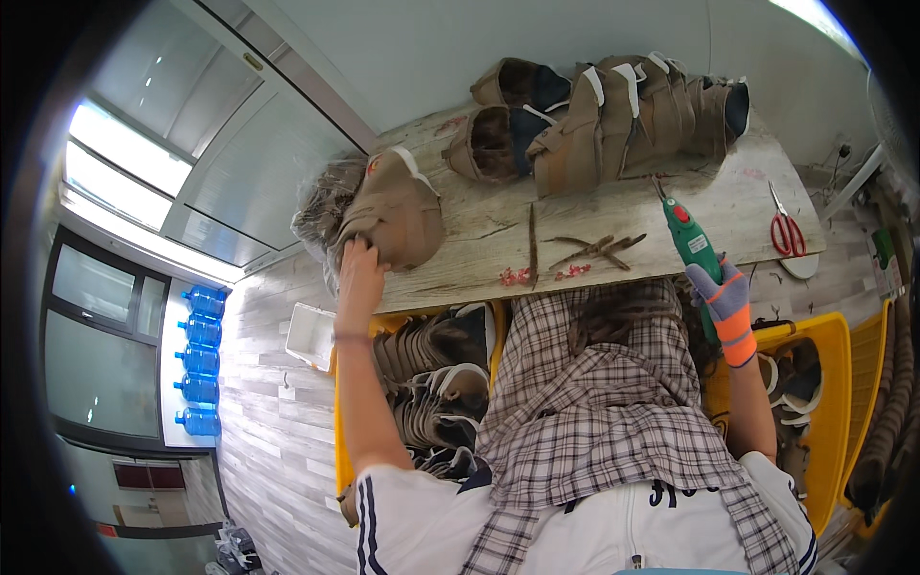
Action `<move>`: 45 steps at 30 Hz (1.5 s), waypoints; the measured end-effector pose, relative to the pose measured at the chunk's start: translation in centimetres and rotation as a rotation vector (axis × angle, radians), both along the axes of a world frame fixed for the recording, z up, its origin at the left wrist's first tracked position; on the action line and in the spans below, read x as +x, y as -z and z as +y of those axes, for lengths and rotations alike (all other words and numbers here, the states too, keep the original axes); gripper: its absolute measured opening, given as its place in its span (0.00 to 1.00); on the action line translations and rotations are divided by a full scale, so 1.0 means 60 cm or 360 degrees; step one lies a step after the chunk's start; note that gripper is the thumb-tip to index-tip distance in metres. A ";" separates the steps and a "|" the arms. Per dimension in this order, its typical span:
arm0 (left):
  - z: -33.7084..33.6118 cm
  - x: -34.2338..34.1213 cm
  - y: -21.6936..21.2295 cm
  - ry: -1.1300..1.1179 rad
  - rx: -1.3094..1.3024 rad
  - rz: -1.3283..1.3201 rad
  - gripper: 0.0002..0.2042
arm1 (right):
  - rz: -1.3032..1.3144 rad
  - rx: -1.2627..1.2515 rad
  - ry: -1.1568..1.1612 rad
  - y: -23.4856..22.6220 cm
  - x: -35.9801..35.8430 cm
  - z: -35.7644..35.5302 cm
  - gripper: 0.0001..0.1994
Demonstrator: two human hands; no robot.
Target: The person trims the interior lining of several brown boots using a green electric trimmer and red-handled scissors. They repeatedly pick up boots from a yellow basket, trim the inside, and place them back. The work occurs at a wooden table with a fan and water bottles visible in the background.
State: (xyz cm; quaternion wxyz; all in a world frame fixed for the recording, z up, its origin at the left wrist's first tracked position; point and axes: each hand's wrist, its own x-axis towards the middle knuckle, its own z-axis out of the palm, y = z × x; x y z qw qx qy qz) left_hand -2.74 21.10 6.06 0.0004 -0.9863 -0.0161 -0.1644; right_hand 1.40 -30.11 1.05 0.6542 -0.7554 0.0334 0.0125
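The left hand [361, 268] lies bare and flat, fingers spread, on a tan shoe upper [398, 213] that sits at the left end of the wood-grain bench [479, 230], just in front of a crumpled clear plastic bag [321, 206]. The right hand [725, 307], in a grey glove with orange bands, is wrapped tight around the handle of a green power tool [692, 240], whose thin tip points up over the bench's near edge. At the far side of the bench stands a row of brown shoe uppers [604, 110], packed side by side. Between the two hands, thin brown trimmings [594, 251] and small red scraps [517, 276] lie loose on the bench, and red-handled scissors [786, 230] rest near its right end. Below the bench edge, a yellow crate [431, 383] holds more shoes, and a plaid cloth [594, 402] covers the lap.
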 end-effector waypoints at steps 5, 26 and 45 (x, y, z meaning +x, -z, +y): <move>-0.001 0.106 0.032 -0.0249 0.0116 -0.0370 0.22 | 0.0018 -0.0108 0.0033 0.032 -0.002 -0.007 0.16; -0.282 0.251 0.042 0.0708 -0.2400 -0.0325 0.13 | -0.0176 -0.0442 0.0023 0.020 -0.005 0.002 0.24; -0.133 0.029 -0.034 0.0235 -0.4117 -0.0180 0.18 | -0.1654 -0.1143 -0.0266 -0.017 -0.009 0.081 0.31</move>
